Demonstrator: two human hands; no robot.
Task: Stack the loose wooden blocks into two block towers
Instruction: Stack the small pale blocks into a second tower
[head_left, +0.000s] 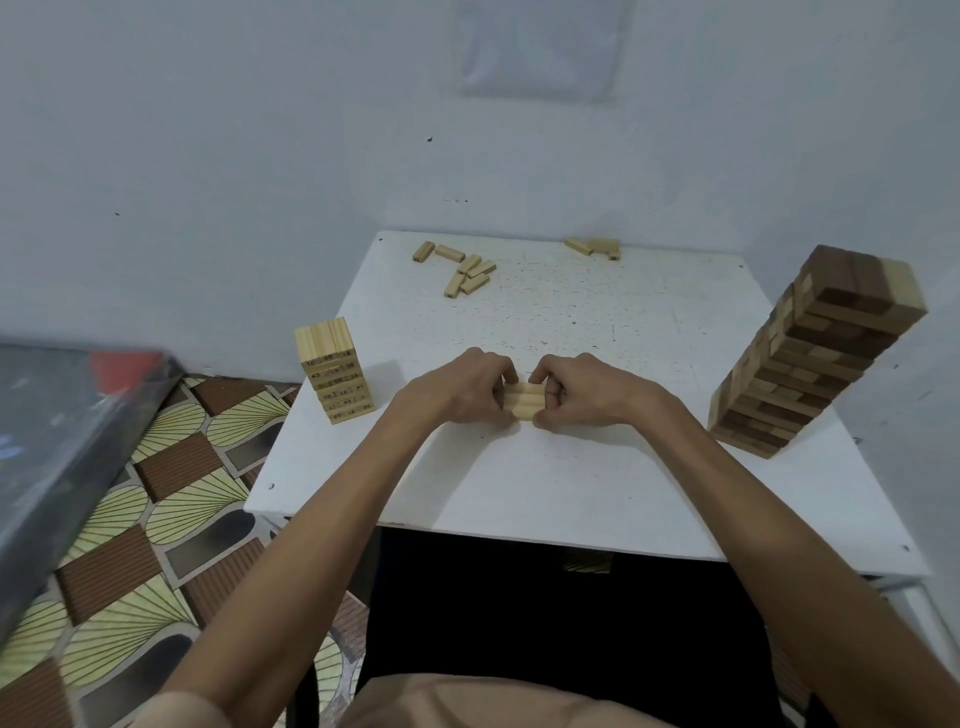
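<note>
Left hand (457, 392) and right hand (582, 392), fingers curled, pinch a row of pale rectangular wooden blocks (523, 400) on a white square table (571, 493).

Left hand (457, 389) and right hand (582, 389) pinching small block bundle (523, 400), white table (571, 488)

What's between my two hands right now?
A row of pale wooden blocks, pinched at its ends by the left hand and right hand, seen in the head view.
</note>
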